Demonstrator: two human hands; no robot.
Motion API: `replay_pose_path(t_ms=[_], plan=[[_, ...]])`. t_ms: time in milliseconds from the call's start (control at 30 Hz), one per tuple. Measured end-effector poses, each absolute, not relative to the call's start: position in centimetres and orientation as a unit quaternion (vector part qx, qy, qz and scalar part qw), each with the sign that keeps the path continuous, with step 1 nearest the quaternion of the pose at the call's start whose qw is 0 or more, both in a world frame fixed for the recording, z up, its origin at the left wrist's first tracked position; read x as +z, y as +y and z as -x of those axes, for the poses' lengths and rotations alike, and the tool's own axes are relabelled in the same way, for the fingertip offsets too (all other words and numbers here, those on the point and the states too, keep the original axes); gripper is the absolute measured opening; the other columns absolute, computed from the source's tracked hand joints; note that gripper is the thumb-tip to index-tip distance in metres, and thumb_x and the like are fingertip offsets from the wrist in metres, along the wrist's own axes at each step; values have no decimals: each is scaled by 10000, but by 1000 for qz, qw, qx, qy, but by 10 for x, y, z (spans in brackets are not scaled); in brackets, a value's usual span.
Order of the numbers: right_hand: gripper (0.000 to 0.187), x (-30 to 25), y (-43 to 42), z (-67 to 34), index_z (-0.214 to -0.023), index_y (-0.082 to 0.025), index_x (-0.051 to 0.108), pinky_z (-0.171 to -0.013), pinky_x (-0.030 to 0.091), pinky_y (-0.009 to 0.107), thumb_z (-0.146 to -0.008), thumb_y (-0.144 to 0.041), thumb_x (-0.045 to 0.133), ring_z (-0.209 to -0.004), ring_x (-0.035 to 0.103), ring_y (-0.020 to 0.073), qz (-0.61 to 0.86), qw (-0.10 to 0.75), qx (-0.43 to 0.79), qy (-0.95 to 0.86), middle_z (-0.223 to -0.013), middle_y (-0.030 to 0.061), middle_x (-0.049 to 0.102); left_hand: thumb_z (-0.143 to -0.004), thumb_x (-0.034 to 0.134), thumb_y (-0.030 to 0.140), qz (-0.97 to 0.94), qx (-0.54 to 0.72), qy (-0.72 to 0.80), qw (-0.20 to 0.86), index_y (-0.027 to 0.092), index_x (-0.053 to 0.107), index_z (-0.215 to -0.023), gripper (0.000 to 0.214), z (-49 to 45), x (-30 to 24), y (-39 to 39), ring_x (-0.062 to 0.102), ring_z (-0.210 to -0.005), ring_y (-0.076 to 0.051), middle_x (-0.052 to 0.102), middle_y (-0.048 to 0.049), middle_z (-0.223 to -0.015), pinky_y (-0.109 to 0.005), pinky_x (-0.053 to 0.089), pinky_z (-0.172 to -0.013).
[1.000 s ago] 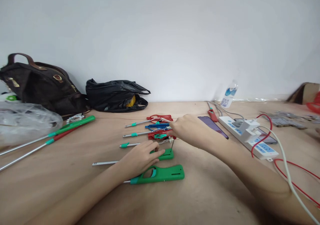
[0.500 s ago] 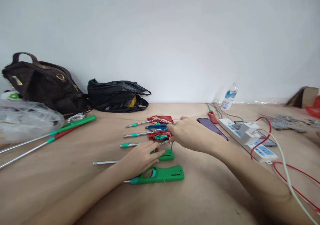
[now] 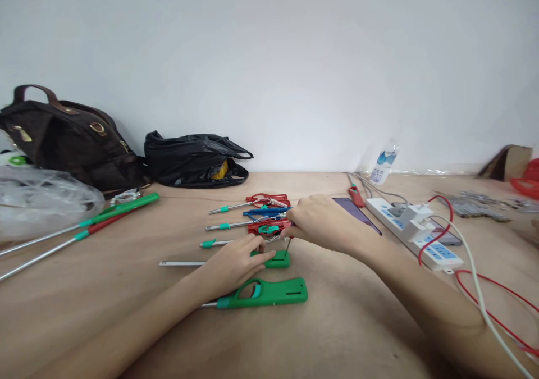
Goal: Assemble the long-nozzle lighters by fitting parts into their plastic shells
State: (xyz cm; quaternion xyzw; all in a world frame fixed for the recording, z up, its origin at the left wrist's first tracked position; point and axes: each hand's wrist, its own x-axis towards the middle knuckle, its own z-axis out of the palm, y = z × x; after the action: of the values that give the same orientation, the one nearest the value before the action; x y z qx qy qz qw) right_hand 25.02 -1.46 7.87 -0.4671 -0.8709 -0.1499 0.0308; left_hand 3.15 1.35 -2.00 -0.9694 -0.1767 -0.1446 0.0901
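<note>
My left hand (image 3: 240, 261) presses down on a green long-nosed gas lighter (image 3: 279, 260), whose metal tube (image 3: 181, 264) sticks out to the left. My right hand (image 3: 318, 222) is closed round a screwdriver (image 3: 288, 246); its handle is hidden in my fingers. The thin shaft points down to the far right end of that lighter's handle. Nearer me lies a second green lighter (image 3: 282, 292), flat and untouched. Beyond my hands are opened lighters in a row: a red one (image 3: 261, 228) with inner parts showing, a blue one (image 3: 261, 214) and another red one (image 3: 269, 199).
To the right are a power strip (image 3: 438, 261) with chargers and cables, a phone (image 3: 356, 213), a small red lighter (image 3: 356, 195), a bottle (image 3: 384, 163) and metal parts (image 3: 475, 206). Left are a dark bag (image 3: 71, 143), black plastic bag (image 3: 185, 160), clear bag (image 3: 46, 205) and long lighters (image 3: 122, 208).
The held lighter has turned slightly, its metal tube's tip shifting away from me. My right hand has turned a little with the screwdriver still at the handle. The view has shifted slightly.
</note>
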Motion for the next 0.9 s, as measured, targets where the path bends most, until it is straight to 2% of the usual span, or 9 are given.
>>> replay_pose_path(t_ms=[133, 267, 367, 500, 633, 767, 900], plan=[[288, 78, -16, -250, -669, -144, 631, -495, 239, 272, -883, -333, 588, -560, 580, 165, 473, 22, -131, -871, -645, 73, 652, -975, 366, 183, 968, -159, -175, 82, 197, 597, -1132, 279, -31, -21, 14, 537, -818, -187, 562, -74, -961, -269, 468, -669], [132, 80, -21, -251, -861, -127, 613, -519, 278, 260, -908, -171, 498, -659, 598, 162, 439, 24, -89, -894, -804, 86, 681, -982, 366, 205, 969, -151, -177, 77, 206, 586, -1164, 285, -30, -21, 15, 545, -834, -189, 562, -74, -981, -276, 479, -694], [117, 82, -23, -252, -959, -110, 583, -573, 326, 261, -877, -130, 503, -773, 604, 182, 405, 32, -73, -911, -919, 111, 680, -986, 369, 222, 971, -142, -178, 78, 206, 584, -1169, 283, -29, -21, 15, 551, -846, -201, 560, -77, -980, -292, 483, -703], [103, 83, -19, -251, -851, -125, 613, -609, 335, 271, -830, -71, 528, -746, 602, 187, 399, 19, -110, -910, -819, 91, 683, -981, 388, 230, 969, -144, -193, 52, 220, 590, -1178, 283, -28, -23, 16, 552, -860, -209, 556, -78, -989, -303, 491, -703], [114, 81, -15, -247, -764, -134, 632, -610, 332, 280, -840, -108, 551, -634, 594, 175, 409, 25, -146, -901, -673, 64, 666, -978, 401, 229, 968, -165, -190, 8, 237, 592, -1195, 289, -27, -24, 18, 552, -919, -208, 568, -79, -1043, -323, 505, -760], [133, 78, -20, -239, -775, -138, 651, -569, 317, 279, -856, -213, 577, -599, 597, 182, 417, 30, -157, -895, -674, 83, 675, -977, 412, 233, 967, -170, -190, -8, 251, 588, -1213, 295, -27, -25, 18, 551, -936, -213, 591, -70, -1026, -330, 505, -776], [104, 78, -25, -231, -784, -137, 660, -527, 272, 264, -830, -219, 613, -642, 606, 190, 443, 32, -150, -883, -675, 92, 674, -968, 428, 216, 967, -161, -197, 6, 252, 587, -1213, 294, -28, -24, 17, 548, -921, -210, 595, -60, -1013, -322, 495, -774]])
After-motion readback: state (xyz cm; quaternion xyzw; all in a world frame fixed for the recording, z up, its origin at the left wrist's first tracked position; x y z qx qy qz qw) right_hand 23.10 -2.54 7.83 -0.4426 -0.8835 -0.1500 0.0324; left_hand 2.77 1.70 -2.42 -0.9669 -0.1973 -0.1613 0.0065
